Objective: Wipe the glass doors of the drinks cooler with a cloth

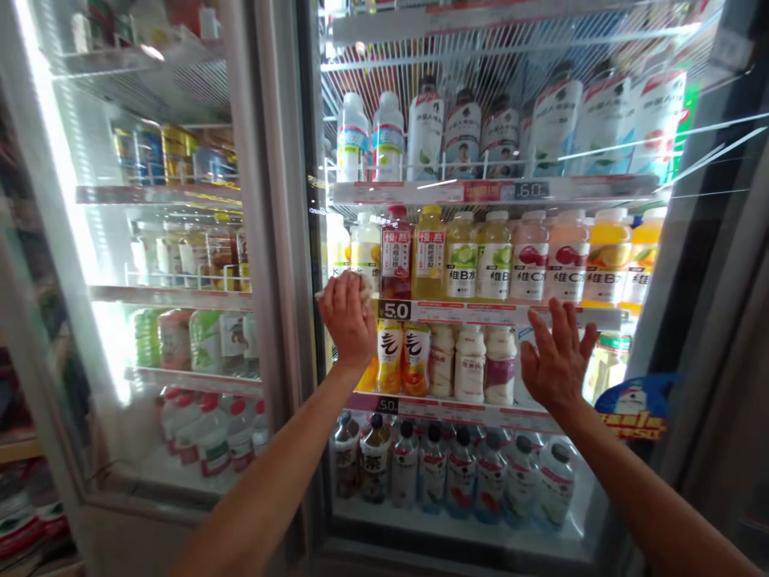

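My left hand [347, 320] is closed around a crumpled whitish cloth [365, 290], of which only small edges show. It is up at the glass door [673, 188] of a drinks cooler, in front of the left part of the middle shelves. Further right, my right hand [556, 357] is open, its fingers spread and palm toward the same glass. Whether the palm touches the pane I cannot tell. Behind the glass stand several juice bottles [462, 252] and white drink bottles [470, 365].
A second cooler section on the left holds cans [179, 152] and red-capped bottles [211, 433]. A metal door frame [279, 240] divides the two. Dark-capped bottles [432, 469] fill the bottom shelf. A blue sticker [637, 405] is on the right side.
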A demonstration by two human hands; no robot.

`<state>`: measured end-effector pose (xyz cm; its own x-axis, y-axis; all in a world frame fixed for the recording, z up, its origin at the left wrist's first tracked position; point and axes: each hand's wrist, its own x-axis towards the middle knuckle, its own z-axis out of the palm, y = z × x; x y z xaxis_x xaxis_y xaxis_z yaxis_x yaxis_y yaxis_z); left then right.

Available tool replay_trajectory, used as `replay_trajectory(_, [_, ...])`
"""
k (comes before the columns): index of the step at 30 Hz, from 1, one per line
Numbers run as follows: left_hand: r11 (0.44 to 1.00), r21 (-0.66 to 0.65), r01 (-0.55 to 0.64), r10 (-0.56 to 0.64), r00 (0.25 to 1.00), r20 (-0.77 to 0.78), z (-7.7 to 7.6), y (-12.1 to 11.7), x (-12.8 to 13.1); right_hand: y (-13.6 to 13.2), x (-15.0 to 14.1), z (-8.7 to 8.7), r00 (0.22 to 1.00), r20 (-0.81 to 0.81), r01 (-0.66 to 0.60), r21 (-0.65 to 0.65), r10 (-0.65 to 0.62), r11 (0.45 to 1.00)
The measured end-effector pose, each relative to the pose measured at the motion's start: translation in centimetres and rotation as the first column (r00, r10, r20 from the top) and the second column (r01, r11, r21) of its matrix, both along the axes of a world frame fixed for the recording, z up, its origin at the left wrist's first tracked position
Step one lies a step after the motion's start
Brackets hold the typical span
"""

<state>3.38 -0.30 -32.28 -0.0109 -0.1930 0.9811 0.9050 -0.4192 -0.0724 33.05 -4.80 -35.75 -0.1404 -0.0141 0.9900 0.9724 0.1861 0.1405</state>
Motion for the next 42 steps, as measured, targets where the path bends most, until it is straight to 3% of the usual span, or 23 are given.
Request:
replay_trajectory(2, [1.0,-0.012,-0.003,0.001,0.982,-0.191,0.0,-0.3,0.7,0.2,-0.2,1.4,1.0,-0.003,0.014,0.02,-0.014,1.0])
replay_trajectory(4, [0.999,-0.027,-0.018,0.005,0.912,-0.41,0.0,-0.3,1.0,0.4,-0.6,2.0,1.0,0.0,0.023,0.005,-0.023,1.0])
replay_trajectory(5, [0.999,-0.027,-0.027,0.013,0.895,-0.446,0.3,-0.2,0.9,0.5,-0.8,2.0,1.0,-0.001,0.027,-0.005,-0.027,1.0])
replay_trajectory(7, [0.999,-0.016,-0.037,0.03,0.945,-0.326,1.4,0.2,0.2,0.6,-1.1,1.8,0.999,-0.006,0.035,-0.019,-0.035,0.999])
replay_trajectory(9, [1.0,0.003,-0.028,0.028,0.998,-0.047,2.8,0.7,-0.5,0.6,-1.2,1.6,0.999,-0.007,0.032,-0.018,-0.033,0.999])
replay_trajectory(11, [1.0,0.016,-0.018,0.016,0.994,0.109,3.6,0.8,-0.5,0.6,-1.1,1.5,1.0,-0.005,0.029,-0.013,-0.029,1.0])
replay_trajectory(13, [1.0,-0.014,-0.027,0.026,0.999,-0.045,3.5,0.5,0.3,0.6,-1.0,1.5,1.0,-0.008,0.026,-0.011,-0.026,1.0])
replay_trajectory(15, [0.997,-0.051,-0.058,0.036,0.934,-0.356,3.3,0.1,1.0,0.6,-0.9,1.5,1.0,-0.012,0.025,-0.011,-0.025,1.0])
replay_trajectory(17, [0.996,-0.057,-0.069,0.033,0.875,-0.484,3.7,0.1,1.1,0.6,-0.9,1.5,1.0,-0.011,0.023,-0.008,-0.023,1.0])
replay_trajectory(18, [0.997,-0.046,-0.06,0.034,0.897,-0.441,4.3,0.2,0.8,0.6,-0.9,1.5,1.0,-0.008,0.02,-0.003,-0.02,1.0])
replay_trajectory(21, [1.0,0.006,-0.021,0.022,0.999,-0.048,6.4,0.9,0.0,0.6,-0.9,1.6,1.0,0.001,0.018,0.009,-0.018,1.0])
replay_trajectory(23, [1.0,0.022,-0.016,0.015,1.0,0.026,7.0,0.9,0.3,0.6,-0.9,1.6,1.0,0.002,0.02,0.018,-0.02,1.0])
replay_trajectory(25, [1.0,0.0,-0.025,0.024,0.98,-0.198,6.7,0.7,1.1,0.6,-1.0,1.6,1.0,0.002,0.021,0.02,-0.021,1.0])
replay_trajectory(27, [0.999,-0.03,-0.039,0.021,0.883,-0.468,6.4,0.4,1.8,0.6,-0.9,1.6,1.0,0.001,0.016,0.012,-0.016,1.0])
replay_trajectory(28, [0.998,-0.037,-0.041,0.016,0.854,-0.52,6.6,0.4,1.8,0.5,-0.8,1.6,1.0,0.002,0.014,0.005,-0.014,1.0])
replay_trajectory(30, [0.999,-0.023,-0.024,0.012,0.911,-0.412,7.6,0.7,1.4,0.4,-0.5,1.7,1.0,0.015,0.012,-0.008,-0.012,1.0])
replay_trajectory(32, [1.0,0.015,-0.004,0.006,0.994,-0.105,9.1,1.1,0.8,0.3,-0.1,1.8,0.999,0.03,0.015,-0.011,-0.015,1.0])
replay_trajectory(34, [1.0,0.031,-0.001,-0.001,0.998,0.061,9.9,1.2,0.7,0.3,0.3,2.0,0.999,0.031,0.018,-0.002,-0.018,1.0])
replay_trajectory(35, [1.0,0.022,-0.001,0.0,0.999,0.039,10.0,1.1,1.0,0.3,0.5,2.1,0.999,0.028,0.017,0.005,-0.017,1.0])
replay_trajectory(37, [1.0,-0.007,-0.004,0.002,0.982,-0.188,9.6,0.7,1.9,0.3,0.6,2.4,1.0,0.021,0.016,0.014,-0.016,1.0])
replay_trajectory(39, [1.0,-0.03,-0.006,-0.008,0.895,-0.445,9.4,0.4,2.4,0.2,0.7,2.8,0.999,0.027,0.017,0.018,-0.017,1.0])
replay_trajectory(41, [0.999,-0.045,0.007,-0.029,0.86,-0.51,10.3,0.4,2.4,0.0,1.0,3.3,1.0,0.021,0.019,0.025,-0.019,1.0])
replay_trajectory(42, [0.999,-0.046,0.022,-0.04,0.896,-0.443,11.0,0.5,2.3,-0.2,1.2,3.6,1.0,0.012,0.022,0.031,-0.022,0.999])
